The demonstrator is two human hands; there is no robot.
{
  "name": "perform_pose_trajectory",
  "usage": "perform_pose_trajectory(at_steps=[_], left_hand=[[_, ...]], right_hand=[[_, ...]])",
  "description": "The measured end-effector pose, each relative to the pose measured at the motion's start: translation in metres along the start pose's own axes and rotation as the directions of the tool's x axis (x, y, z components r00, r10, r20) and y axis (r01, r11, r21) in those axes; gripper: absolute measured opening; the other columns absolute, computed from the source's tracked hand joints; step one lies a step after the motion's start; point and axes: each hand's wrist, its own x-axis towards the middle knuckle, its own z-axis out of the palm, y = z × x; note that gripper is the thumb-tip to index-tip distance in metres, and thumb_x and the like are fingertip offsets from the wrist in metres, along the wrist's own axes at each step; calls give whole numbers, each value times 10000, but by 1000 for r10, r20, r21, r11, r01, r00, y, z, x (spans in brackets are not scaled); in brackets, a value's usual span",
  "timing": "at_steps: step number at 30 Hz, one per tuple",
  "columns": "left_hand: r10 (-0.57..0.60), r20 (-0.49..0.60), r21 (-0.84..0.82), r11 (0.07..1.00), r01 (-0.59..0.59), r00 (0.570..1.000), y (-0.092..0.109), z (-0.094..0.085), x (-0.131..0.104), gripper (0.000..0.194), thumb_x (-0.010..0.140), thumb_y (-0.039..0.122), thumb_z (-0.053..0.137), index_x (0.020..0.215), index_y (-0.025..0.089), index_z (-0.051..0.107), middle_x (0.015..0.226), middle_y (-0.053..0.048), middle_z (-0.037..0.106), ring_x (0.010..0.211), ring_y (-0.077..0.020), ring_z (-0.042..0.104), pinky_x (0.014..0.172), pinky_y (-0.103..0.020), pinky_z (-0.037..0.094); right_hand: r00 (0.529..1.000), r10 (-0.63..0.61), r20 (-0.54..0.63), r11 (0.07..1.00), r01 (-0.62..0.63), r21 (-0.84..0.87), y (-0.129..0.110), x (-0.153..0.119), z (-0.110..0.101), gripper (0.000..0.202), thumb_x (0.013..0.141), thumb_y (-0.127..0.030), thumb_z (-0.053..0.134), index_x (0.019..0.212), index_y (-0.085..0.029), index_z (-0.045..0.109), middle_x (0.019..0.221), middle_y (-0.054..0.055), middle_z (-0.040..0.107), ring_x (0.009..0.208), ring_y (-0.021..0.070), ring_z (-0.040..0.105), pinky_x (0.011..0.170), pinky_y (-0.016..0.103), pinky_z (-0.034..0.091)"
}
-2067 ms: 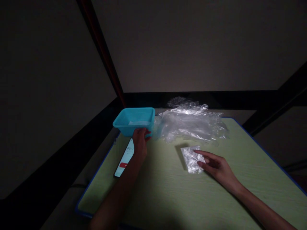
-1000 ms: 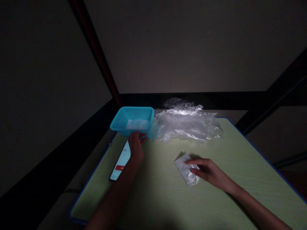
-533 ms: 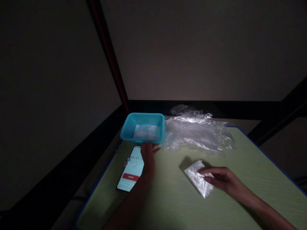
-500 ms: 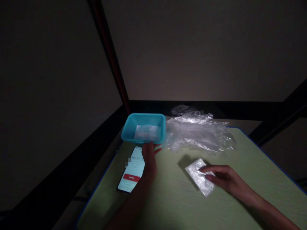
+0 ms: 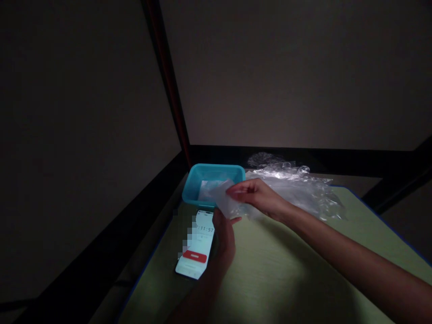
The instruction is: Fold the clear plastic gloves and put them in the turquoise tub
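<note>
My right hand (image 5: 254,195) pinches a folded clear plastic packet (image 5: 223,198) between thumb and fingers. The packet is held over the front right part of a turquoise plastic basket (image 5: 190,185). Inside the basket lies another flat, whitish plastic packet (image 5: 204,190). My left hand (image 5: 223,230) is just in front of the basket, partly covered by the packet. One of its fingers stretches out to the right, apart from the others; whether the hidden fingertips touch the basket I cannot tell.
Left of my left hand, a phone (image 5: 195,243) with a running timer lies on the green table (image 5: 270,279). A heap of clear plastic bags (image 5: 300,189) spreads along the back, right of the basket. A dark wall panel (image 5: 286,81) rises behind.
My right hand has carried the folded packet from over the middle of the table, left and away from me, to the basket. My left hand stays by the basket's front.
</note>
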Motion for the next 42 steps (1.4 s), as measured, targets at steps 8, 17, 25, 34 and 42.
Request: perform_pose_trajectory(at_steps=[8, 17, 25, 34, 42], left_hand=[[-42, 46, -9, 999, 43, 998, 6, 4, -4, 212, 728, 378, 535, 750, 169, 512, 743, -38, 619, 670, -166, 626, 566, -269, 516], [-60, 39, -5, 998, 60, 997, 10, 5, -5, 211, 707, 382, 554, 677, 192, 468, 643, -20, 587, 640, -182, 628, 539, -281, 512], [-57, 35, 3, 998, 57, 998, 14, 6, -5, 230, 699, 406, 549, 675, 187, 483, 613, -12, 584, 607, -176, 621, 509, -268, 498], [-57, 38, 24, 998, 56, 998, 14, 7, -7, 225, 716, 387, 538, 627, 191, 474, 608, -14, 580, 578, -165, 598, 487, -256, 483], [-76, 42, 33, 997, 75, 996, 14, 6, -7, 220, 724, 381, 534, 632, 192, 469, 610, -10, 572, 583, -157, 587, 488, -244, 471]], right_hand=[[990, 132, -56, 991, -132, 13, 8, 45, 17, 126, 854, -187, 554, 952, -132, 611, 960, 39, 628, 816, 144, 602, 716, 314, 505], [981, 176, -81, 983, -180, -47, 12, 73, 15, 303, 883, -308, 524, 1153, -171, 527, 1165, 81, 551, 962, 199, 576, 797, 406, 495], [997, 71, -43, 951, -80, -298, 19, 75, 25, 298, 881, -308, 527, 1140, -162, 533, 1140, 78, 564, 945, 195, 583, 785, 400, 500], [960, -277, -49, 656, 152, -739, 17, 82, 21, 353, 828, -213, 582, 1161, -149, 487, 965, 42, 607, 839, 170, 588, 760, 359, 472], [921, -367, 133, 294, 250, -922, 7, 84, 28, 249, 765, -88, 498, 994, -169, 554, 863, 61, 648, 831, 213, 585, 697, 277, 380]])
